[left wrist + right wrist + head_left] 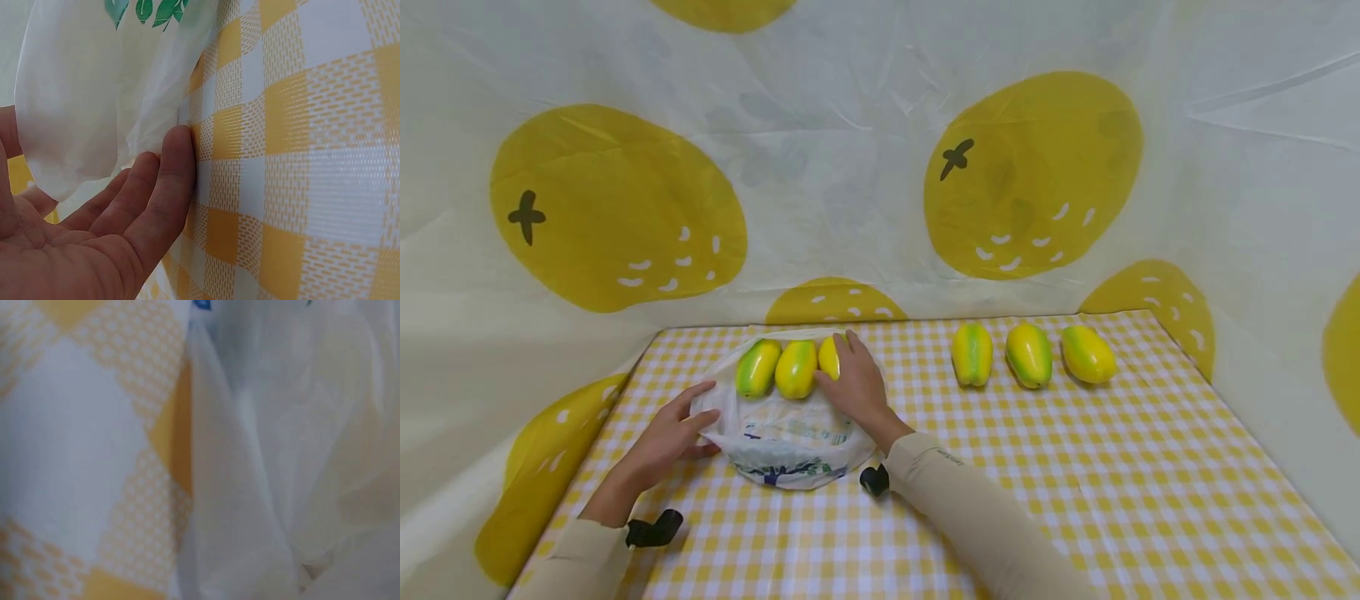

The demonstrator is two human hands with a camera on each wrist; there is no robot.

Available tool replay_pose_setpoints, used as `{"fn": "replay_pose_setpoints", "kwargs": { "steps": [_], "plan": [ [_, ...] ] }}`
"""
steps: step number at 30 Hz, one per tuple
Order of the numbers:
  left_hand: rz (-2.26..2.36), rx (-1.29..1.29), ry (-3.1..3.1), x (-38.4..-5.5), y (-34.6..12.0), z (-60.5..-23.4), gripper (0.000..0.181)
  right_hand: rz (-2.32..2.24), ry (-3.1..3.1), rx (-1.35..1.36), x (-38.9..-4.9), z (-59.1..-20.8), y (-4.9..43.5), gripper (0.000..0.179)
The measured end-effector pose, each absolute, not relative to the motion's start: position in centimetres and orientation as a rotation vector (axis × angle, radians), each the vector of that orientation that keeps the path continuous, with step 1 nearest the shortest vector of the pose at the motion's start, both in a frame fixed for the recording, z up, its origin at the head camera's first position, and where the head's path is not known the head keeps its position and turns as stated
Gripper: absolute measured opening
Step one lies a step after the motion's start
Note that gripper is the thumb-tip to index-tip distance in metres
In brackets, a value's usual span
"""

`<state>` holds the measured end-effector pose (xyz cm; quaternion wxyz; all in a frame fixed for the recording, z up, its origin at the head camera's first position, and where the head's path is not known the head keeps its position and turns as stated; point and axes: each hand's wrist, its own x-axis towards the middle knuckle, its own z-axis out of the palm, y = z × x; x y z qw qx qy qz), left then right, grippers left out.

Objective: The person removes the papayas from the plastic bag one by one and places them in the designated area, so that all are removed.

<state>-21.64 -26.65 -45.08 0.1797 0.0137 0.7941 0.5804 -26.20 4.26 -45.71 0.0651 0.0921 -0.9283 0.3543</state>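
The right hand [859,383] grips a glossy yellow-green fruit [828,357] between thumb and fingers, inside a thin white plastic bag [737,454]. The left hand [666,429] holds the bag's left edge, its digits on both sides of the film. Two more smooth, oblong fruits [796,369] lie side by side in the bag's mouth.

The left wrist view adds printed green leaves [164,11] and gently bent fingers [169,187] close to the checked cloth [287,237]; the right wrist view is blurred film and checks.

Three loose fruits [1028,356] stand in a row near the tabletop's [1150,467] far edge — well apart from the bag, checked cloth stretching between — with a patterned sheet [835,175] hanging behind.
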Motion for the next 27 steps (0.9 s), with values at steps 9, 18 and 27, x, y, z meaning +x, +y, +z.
{"fn": "replay_pose_setpoints", "kwargs": {
  "steps": [9, 18, 27],
  "plan": [
    [1.632, 0.043, 2.252, -21.9, -26.7, -45.0, 0.071, 1.056, -2.785, 0.221, -26.4, -45.8, 4.1, 0.070],
    [1.632, 0.036, 2.251, -21.5, -26.7, -45.1, 0.073, 1.159, -2.763, 0.207, -26.0, -45.9, 4.1, 0.069],
    [1.631, 0.025, 2.257, -21.5, -26.7, -45.0, 0.072, 1.228, -2.757, 0.177, -25.3, -44.8, 4.3, 0.071]
  ]
}}
